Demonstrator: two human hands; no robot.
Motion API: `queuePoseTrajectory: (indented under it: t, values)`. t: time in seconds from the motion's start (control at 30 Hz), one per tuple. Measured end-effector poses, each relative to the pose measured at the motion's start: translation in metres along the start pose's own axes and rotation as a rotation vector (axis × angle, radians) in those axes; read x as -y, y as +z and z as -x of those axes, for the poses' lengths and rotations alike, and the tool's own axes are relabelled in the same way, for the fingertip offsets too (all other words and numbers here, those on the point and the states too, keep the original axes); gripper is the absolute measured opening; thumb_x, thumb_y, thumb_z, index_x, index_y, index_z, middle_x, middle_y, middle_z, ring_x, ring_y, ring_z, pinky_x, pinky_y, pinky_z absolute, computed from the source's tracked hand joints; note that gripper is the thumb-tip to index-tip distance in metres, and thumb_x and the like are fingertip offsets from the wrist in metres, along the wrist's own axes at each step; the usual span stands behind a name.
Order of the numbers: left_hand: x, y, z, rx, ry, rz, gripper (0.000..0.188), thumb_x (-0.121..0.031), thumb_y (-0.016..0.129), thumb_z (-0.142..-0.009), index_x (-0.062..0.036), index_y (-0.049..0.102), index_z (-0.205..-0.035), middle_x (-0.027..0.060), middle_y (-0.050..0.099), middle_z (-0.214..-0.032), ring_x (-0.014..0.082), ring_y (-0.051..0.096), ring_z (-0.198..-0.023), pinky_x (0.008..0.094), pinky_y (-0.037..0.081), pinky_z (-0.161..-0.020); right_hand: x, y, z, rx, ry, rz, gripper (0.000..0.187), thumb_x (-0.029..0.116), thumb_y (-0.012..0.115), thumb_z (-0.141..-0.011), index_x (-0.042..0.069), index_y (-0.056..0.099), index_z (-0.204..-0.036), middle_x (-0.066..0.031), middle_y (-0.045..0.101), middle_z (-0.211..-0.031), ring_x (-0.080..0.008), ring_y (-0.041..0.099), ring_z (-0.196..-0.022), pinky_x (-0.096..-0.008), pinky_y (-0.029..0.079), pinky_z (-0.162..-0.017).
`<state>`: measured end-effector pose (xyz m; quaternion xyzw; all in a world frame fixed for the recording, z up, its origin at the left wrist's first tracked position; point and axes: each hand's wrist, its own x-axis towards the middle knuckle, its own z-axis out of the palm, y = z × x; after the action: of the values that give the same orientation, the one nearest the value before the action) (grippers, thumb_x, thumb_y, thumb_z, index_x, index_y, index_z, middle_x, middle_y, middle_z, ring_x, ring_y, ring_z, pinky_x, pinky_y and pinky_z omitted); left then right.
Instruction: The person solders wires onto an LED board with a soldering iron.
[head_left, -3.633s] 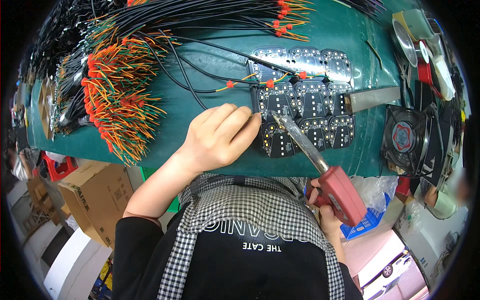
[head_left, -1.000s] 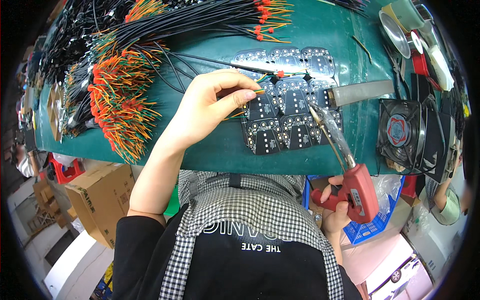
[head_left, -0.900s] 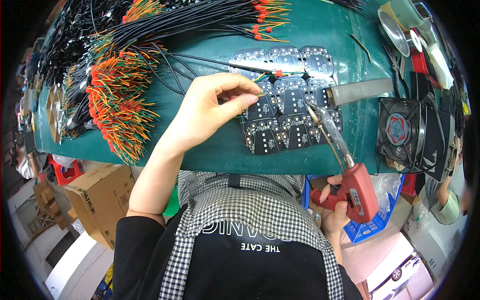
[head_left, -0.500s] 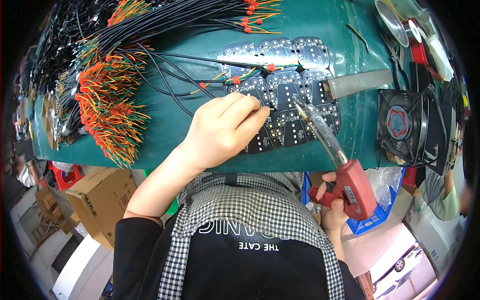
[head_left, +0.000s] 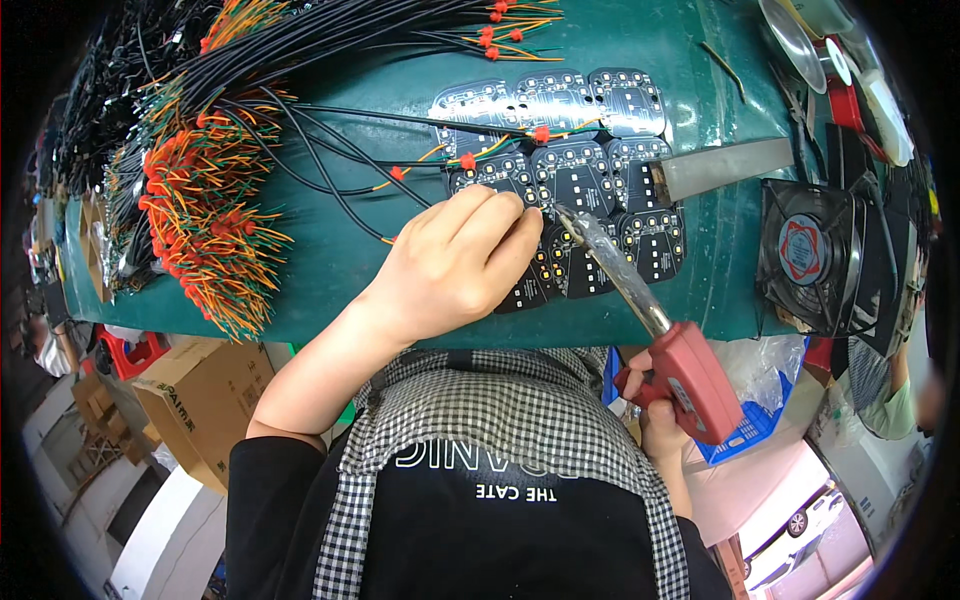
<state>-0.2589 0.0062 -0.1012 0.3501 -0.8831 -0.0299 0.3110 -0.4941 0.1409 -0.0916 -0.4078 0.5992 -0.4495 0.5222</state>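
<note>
A panel of black circuit boards (head_left: 572, 188) lies on the green table in front of me. My left hand (head_left: 455, 250) is closed in a pinch above its left part. A black cable (head_left: 352, 203) with a red tie and thin coloured wires runs into that hand; the pinched wire ends are hidden by the fingers. My right hand (head_left: 655, 405) grips a red soldering gun (head_left: 695, 385) by its handle. The gun's long metal barrel points up and left, and its tip is at the boards, just right of my left fingertips.
Cables with orange and green wire ends (head_left: 215, 220) are heaped at the left. A flat metal bar (head_left: 728, 170) rests on the panel's right edge. Further right stand a black fan (head_left: 808, 248), pliers (head_left: 800, 125) and a solder reel (head_left: 793, 45). Below the table are a carton (head_left: 205, 405) and blue crate (head_left: 745, 435).
The soldering gun has moved left, bringing its tip close to my left fingertips. My left hand stays nearly in place, still pinching.
</note>
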Motion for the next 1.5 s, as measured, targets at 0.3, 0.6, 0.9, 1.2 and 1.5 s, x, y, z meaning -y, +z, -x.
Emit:
queuePoseTrajectory:
  t: [0.3,0.6,0.9,1.2,1.5]
  values:
    - [-0.002,-0.002,-0.002,0.071,-0.031,-0.006,0.029,0.000,0.064,-0.061,0.0048,0.064,-0.090,0.0089,0.054,-0.082,0.0201,0.056,-0.069,0.0287,0.048,-0.057,-0.018,-0.015,0.001,0.061,-0.065,-0.025,0.074,0.031,0.078,-0.073,-0.012,0.046,-0.124,-0.0109,0.066,-0.084,-0.0142,0.064,-0.066,-0.0251,0.052,-0.064]
    - [-0.003,-0.001,-0.003,0.076,-0.007,-0.054,0.029,0.000,0.065,-0.061,0.0047,0.064,-0.089,0.0093,0.054,-0.083,0.0199,0.056,-0.069,0.0284,0.049,-0.057,-0.042,-0.030,0.002,0.132,-0.289,0.222,0.068,0.037,0.077,-0.074,-0.007,0.051,-0.120,-0.0079,0.067,-0.076,-0.0170,0.067,-0.066,-0.0265,0.053,-0.065]
    - [-0.002,-0.001,-0.004,0.074,0.021,-0.096,0.027,-0.002,0.066,-0.061,0.0036,0.064,-0.088,0.0086,0.054,-0.083,0.0198,0.057,-0.070,0.0283,0.049,-0.057,-0.035,-0.027,0.004,0.085,-0.295,0.294,0.072,0.044,0.074,-0.076,-0.007,0.050,-0.122,-0.0111,0.067,-0.082,-0.0187,0.067,-0.069,-0.0276,0.053,-0.067]
    - [-0.006,0.001,-0.003,0.034,0.065,-0.125,0.025,-0.004,0.064,-0.062,0.0028,0.065,-0.087,0.0082,0.057,-0.083,0.0197,0.059,-0.070,0.0282,0.050,-0.057,-0.030,-0.021,0.006,0.032,-0.175,0.064,0.073,0.043,0.073,-0.077,-0.008,0.048,-0.123,-0.0120,0.068,-0.085,-0.0175,0.066,-0.066,-0.0294,0.053,-0.067]
    - [-0.002,0.003,-0.003,0.001,0.115,-0.147,0.023,-0.007,0.062,-0.059,0.0002,0.063,-0.081,0.0035,0.055,-0.078,0.0143,0.056,-0.071,0.0234,0.048,-0.058,-0.039,-0.028,0.010,0.051,-0.223,0.147,0.071,0.041,0.072,-0.078,-0.009,0.048,-0.122,-0.0095,0.068,-0.080,-0.0174,0.067,-0.068,-0.0301,0.053,-0.073]
